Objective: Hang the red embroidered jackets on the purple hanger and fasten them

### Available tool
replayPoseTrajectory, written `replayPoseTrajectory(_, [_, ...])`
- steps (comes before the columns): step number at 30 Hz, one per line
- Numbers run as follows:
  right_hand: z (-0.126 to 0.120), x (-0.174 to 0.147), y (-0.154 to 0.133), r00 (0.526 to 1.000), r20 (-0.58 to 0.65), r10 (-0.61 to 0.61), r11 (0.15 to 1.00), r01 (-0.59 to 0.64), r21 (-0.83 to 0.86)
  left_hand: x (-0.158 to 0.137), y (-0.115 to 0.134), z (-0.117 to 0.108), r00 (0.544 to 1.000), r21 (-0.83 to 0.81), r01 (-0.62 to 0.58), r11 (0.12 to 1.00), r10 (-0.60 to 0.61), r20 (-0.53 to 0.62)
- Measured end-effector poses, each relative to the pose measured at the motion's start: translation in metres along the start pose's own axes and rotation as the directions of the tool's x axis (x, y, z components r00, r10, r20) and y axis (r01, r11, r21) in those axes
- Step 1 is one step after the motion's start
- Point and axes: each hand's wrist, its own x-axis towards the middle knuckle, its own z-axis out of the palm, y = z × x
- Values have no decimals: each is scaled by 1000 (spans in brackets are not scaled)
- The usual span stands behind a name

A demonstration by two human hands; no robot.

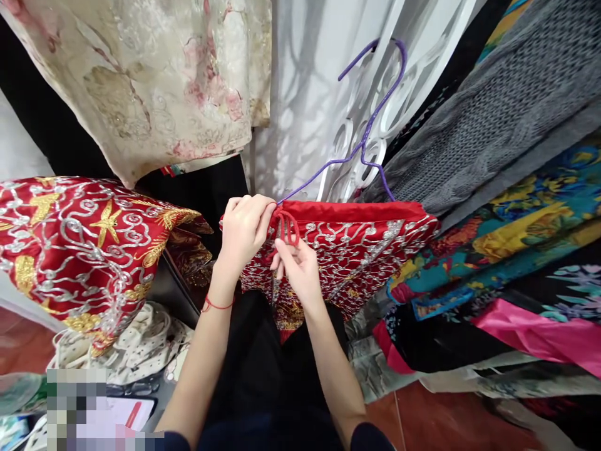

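A red skirt-like garment [357, 250] with silver and gold embroidery hangs in front of me, a plain red band along its top. A purple wire hanger [366, 134] runs down into that band. My left hand [246, 228] is closed on the band's left end, beside a looped red drawstring [287, 227]. Just below the loops, my right hand [298, 266] has its fingers curled together at the cord. Its fingertips partly hide what they pinch, but the cord runs to them.
Another red embroidered cloth [107, 244] drapes at left. A cream floral garment [188, 75] hangs above it. Along the right hang a grey knit [511, 113] and a teal floral garment [511, 232]. White scrollwork [385, 119] stands behind the hanger. A spotted white cloth [145, 344] lies lower left.
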Motion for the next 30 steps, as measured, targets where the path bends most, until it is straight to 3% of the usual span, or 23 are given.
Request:
replayPoseTrajectory(3, [-19,-19,-5,999,-21,-25,996,27,81,1,-3,3,1000,-17,-3,1000,3,-4])
replayPoseTrajectory(5, [-37,-35,-12,980,-132,-146,977,164,134,2,-6,5,1000,-27,-1,1000,1,-3])
replayPoseTrajectory(8, [-69,-56,-24,866,-342,-364,877,443,188,5,-7,7,1000,-31,20,999,-21,-2])
replayPoseTrajectory(10, [-92,-68,-33,778,-445,-443,816,556,161,5,-6,7,1000,-42,24,999,-24,2])
replayPoseTrajectory(13, [-121,-79,-40,674,-550,-493,767,635,91,4,-3,6,999,-55,36,998,-36,9])
replayPoseTrajectory(16, [-137,-83,-41,627,-596,-502,753,656,56,4,-1,4,998,-67,60,996,-58,34])
replayPoseTrajectory(20, [-135,-73,-39,656,-464,-595,737,676,12,5,-3,3,997,-85,64,994,-60,51])
replayPoseTrajectory(23, [-115,-58,-36,719,-386,-578,784,620,-20,4,-4,1,995,-99,67,993,-59,85])
replayPoseTrajectory(26, [-84,-41,-29,859,-335,-387,919,389,-65,2,-2,-3,992,-91,58,994,-48,115])
replayPoseTrajectory(28, [-60,-30,-23,955,-214,-206,977,191,-90,1,-2,-7,988,-87,45,995,-31,148])
replayPoseTrajectory(30, [-36,-18,-17,996,-62,-57,996,52,-75,1,-2,-12,978,-94,32,995,-12,209])
